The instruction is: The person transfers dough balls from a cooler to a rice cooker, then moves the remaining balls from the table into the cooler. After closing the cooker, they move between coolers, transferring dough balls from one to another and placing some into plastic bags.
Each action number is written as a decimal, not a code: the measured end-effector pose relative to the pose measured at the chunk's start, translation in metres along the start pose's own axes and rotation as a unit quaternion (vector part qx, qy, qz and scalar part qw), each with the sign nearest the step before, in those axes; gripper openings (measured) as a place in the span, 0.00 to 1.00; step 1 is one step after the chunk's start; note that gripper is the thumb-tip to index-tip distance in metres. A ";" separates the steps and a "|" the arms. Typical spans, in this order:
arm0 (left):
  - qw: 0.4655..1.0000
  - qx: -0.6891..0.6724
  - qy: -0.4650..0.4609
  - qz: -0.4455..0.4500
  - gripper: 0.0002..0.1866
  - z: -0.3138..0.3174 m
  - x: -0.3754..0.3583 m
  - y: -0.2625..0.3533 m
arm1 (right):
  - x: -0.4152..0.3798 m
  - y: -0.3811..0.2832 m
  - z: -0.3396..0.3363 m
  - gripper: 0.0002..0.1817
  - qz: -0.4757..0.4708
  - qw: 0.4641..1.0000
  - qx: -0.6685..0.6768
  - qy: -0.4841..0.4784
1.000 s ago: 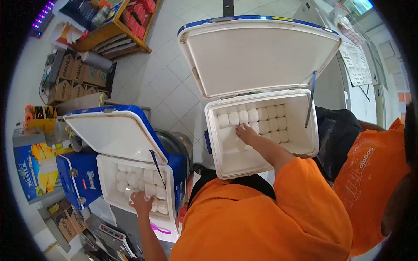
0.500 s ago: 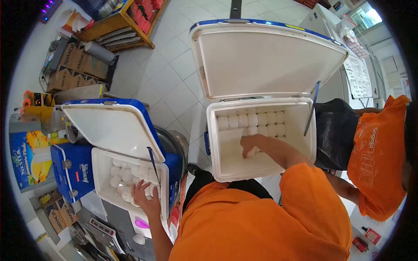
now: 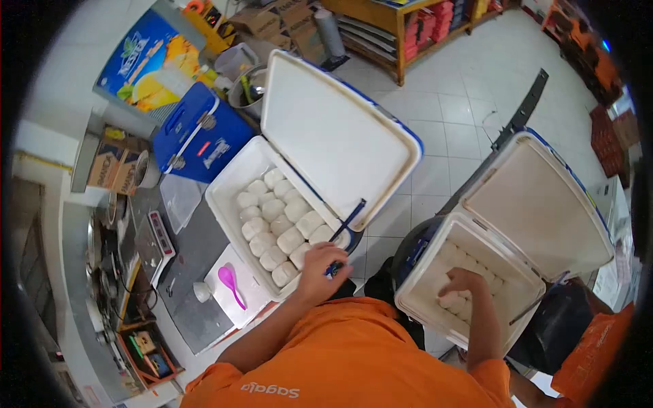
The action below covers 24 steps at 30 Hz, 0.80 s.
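Rows of white, dough-like balls (image 3: 277, 224) sit in the left cooler box (image 3: 224, 183), whose lid stands up. My left hand (image 3: 322, 273) is at this box's near right rim. It holds nothing that I can see, and a gap shows between thumb and fingers. Inside the right cooler box (image 3: 408, 299), my right hand (image 3: 466, 280) reaches down over packed white balls (image 3: 476, 262). Its fingers are bent around a white ball at the end of a row, partly hidden by the hand.
A pink spoon (image 3: 231, 284) lies on a white sheet beside the left box. Farther left are a scale (image 3: 161, 234) and a clear plastic lid (image 3: 180, 200). A closed blue cooler (image 3: 204, 132) stands behind. Another person in orange (image 3: 592, 353) is at far right.
My view has turned left. My left hand has moved from over the balls to the left box's near right rim. My right hand stays low inside the right box.
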<state>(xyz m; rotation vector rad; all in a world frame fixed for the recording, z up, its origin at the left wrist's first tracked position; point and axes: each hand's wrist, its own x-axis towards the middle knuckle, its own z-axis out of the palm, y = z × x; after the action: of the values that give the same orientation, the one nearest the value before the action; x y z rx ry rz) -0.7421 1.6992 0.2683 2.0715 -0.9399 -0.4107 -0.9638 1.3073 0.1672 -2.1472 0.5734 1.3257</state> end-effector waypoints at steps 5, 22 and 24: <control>0.903 -0.366 -0.189 -0.119 0.48 -0.021 0.018 0.070 | -0.122 -0.118 -0.066 0.40 -0.438 0.885 0.156 0.010; 0.928 0.124 -0.004 -0.351 0.32 -0.135 0.030 -0.178 | 0.074 -0.540 -0.117 0.44 -0.318 0.817 -0.438 0.199; 0.928 0.173 -0.032 -0.329 0.26 -0.131 0.026 -0.186 | 0.090 -0.547 -0.118 0.30 -0.305 0.813 -0.492 0.062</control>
<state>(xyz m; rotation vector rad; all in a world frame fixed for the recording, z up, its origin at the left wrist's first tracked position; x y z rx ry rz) -0.5617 1.8247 0.2047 2.6979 -0.3319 -0.6969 -0.5131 1.6406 0.2528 -2.8209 -0.9483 1.1966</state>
